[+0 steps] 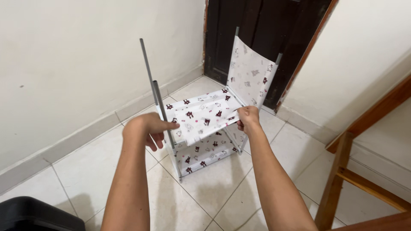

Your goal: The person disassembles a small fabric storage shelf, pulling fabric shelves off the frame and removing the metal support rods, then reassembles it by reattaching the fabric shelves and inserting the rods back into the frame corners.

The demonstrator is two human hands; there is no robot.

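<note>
The left hand closes around the near grey pole of the fabric shelf rack; the right hand pinches the upper shelf's opposite edge, both touching.

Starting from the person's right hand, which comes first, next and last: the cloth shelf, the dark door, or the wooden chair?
From the right hand:
1. Cloth shelf, gripped at its edge.
2. Dark door, behind the rack, straight ahead.
3. Wooden chair, off to the right. Door and chair are close to call.
</note>
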